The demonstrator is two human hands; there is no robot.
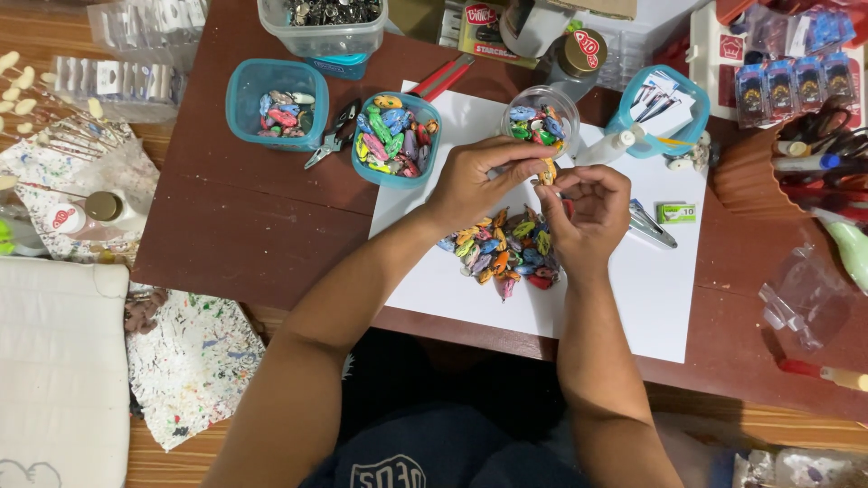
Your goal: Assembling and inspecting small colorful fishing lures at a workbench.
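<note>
My left hand pinches a small yellow-and-orange painted bead between thumb and fingers. My right hand is closed just beside it, fingertips touching the same bead; what it holds is too small to tell. Both hands hover over a heap of multicoloured oval beads lying on a white paper sheet. A clear glass jar with more beads stands just beyond the hands.
Two teal tubs hold painted beads, with small pliers between them. A stapler and staple box lie right of the hands. A terracotta pot of pens stands at right; paint-spattered paper at left.
</note>
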